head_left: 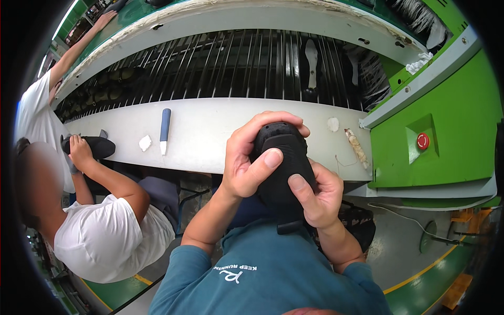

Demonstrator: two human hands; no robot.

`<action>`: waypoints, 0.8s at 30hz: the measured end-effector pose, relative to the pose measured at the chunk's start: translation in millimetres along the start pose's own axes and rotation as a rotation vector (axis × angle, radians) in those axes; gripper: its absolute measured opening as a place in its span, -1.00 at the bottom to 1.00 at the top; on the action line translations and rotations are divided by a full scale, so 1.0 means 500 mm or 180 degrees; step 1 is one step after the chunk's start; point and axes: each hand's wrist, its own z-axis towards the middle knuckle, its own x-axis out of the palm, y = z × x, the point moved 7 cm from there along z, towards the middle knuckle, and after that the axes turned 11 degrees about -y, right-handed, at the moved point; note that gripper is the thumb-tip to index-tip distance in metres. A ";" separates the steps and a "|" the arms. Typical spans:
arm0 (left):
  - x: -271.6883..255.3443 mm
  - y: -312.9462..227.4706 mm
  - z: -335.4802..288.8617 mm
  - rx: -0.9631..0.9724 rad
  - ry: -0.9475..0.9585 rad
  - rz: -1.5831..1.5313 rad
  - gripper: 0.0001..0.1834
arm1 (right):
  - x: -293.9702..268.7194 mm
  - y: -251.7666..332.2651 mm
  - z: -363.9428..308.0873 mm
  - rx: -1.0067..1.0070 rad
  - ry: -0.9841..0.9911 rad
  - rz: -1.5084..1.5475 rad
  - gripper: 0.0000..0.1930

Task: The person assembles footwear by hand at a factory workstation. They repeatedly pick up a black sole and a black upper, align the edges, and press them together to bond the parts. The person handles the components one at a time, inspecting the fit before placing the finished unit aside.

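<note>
Both my hands hold a black shoe (283,152) in front of my chest, over the near edge of the white work ledge (210,123). My left hand (251,157) wraps the shoe's far end, its thumb pressed on a ribbed panel and its fingers curled over the top. Lower on the other side, my right hand (316,197) grips the shoe with the thumb lying on its surface. A loose black flap or tab hangs at the near end. Some of my fingers are hidden behind the shoe.
A blue-handled tool (165,131) and a white scrap (145,143) lie left; a white lump (333,124) and a wrapped stick (357,149) lie right. Beyond runs a rod conveyor (226,63). A green cabinet (451,126) bears a red button (423,141). A seated co-worker (105,236) handles another shoe.
</note>
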 end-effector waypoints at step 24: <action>0.004 0.001 0.004 -0.0023 -0.0034 -0.0002 -0.29 | -0.003 -0.006 0.007 -0.0045 0.0086 0.0066 -0.81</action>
